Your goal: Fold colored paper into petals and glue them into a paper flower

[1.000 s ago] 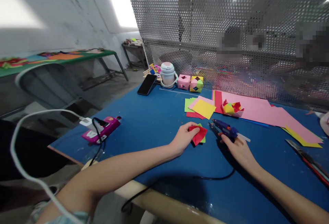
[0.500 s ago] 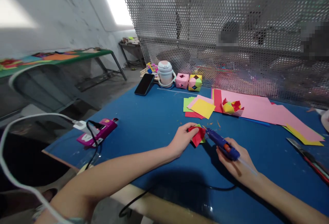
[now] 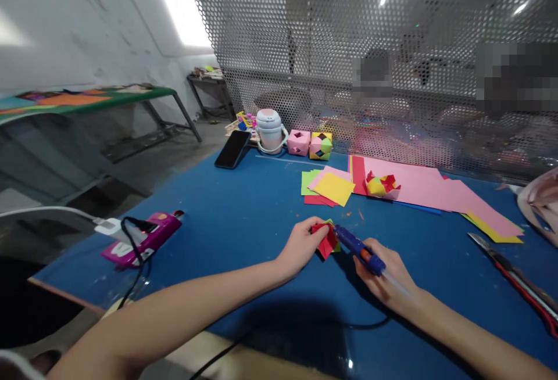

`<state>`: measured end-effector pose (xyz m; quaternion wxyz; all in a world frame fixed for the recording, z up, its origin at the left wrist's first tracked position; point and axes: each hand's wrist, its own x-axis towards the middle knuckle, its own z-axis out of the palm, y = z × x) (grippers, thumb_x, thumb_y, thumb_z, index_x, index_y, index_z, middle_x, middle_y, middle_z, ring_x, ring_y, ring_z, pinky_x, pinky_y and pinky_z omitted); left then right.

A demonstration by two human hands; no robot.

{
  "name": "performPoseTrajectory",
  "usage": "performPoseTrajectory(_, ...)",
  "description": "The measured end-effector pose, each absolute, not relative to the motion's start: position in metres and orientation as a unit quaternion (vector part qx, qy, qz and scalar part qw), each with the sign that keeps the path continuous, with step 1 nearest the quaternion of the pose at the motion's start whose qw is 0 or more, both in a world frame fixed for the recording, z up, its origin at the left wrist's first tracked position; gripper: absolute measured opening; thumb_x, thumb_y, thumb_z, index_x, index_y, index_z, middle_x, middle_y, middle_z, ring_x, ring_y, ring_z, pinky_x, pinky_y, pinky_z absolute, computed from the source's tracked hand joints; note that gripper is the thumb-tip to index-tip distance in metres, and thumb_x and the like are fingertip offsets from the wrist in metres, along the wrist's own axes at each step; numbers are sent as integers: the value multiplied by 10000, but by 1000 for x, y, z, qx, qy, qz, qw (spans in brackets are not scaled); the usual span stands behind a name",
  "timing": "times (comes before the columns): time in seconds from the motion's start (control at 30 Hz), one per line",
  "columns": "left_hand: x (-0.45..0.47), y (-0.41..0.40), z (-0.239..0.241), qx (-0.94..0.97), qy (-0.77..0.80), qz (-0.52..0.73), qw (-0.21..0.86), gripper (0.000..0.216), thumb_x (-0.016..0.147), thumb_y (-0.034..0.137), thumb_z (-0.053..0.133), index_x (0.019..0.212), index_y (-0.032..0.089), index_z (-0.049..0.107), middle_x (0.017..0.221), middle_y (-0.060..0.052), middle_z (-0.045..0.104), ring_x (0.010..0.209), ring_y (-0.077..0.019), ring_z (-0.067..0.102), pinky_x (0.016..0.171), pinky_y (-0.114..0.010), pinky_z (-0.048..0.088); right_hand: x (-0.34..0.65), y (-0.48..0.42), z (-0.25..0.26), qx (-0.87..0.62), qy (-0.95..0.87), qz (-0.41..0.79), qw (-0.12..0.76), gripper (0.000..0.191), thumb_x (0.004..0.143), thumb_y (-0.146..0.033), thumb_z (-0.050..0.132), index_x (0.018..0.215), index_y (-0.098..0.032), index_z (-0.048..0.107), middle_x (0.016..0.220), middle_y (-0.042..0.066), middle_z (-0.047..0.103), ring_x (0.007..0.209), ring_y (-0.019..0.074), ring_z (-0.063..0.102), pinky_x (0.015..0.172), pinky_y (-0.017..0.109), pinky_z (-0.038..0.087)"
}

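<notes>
My left hand (image 3: 304,243) pinches a folded red and green paper piece (image 3: 326,244) over the middle of the blue table (image 3: 209,217). In my right hand (image 3: 386,269) is a blue glue gun (image 3: 358,249), its clear glue stick poking out at the back. The nozzle points left and meets the edge of the folded paper; whether glue is coming out cannot be made out. Just beyond lies a small stack of coloured paper squares (image 3: 333,189), yellow on top. A red and yellow folded paper flower (image 3: 382,185) rests on pink sheets (image 3: 418,179).
At left sits a purple power strip (image 3: 150,239) with a white charger and black cord. A phone (image 3: 233,149), a white flask (image 3: 269,131) and two paper cubes (image 3: 309,144) line the back. A utility knife (image 3: 514,278) lies at right. Perforated metal (image 3: 322,37) stands behind.
The view has shifted slightly, moving the table things left in the picture. The glue gun's nozzle has come closer to the folded paper. Both hands keep their holds.
</notes>
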<state>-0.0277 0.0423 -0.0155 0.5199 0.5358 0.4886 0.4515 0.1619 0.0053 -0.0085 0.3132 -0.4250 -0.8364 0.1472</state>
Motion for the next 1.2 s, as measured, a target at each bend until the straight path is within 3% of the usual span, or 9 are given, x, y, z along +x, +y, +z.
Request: performPoseTrajectory(1.2, -28, 42, -14, 571, 484, 448, 489, 177, 745, 298, 513, 712, 153, 610, 644, 9, 579, 589, -112, 499, 577, -218, 388, 168, 8, -8, -420, -858, 109, 274, 54, 815, -235, 450, 783, -192, 452, 642, 4, 545, 501, 117, 507, 491, 224, 371)
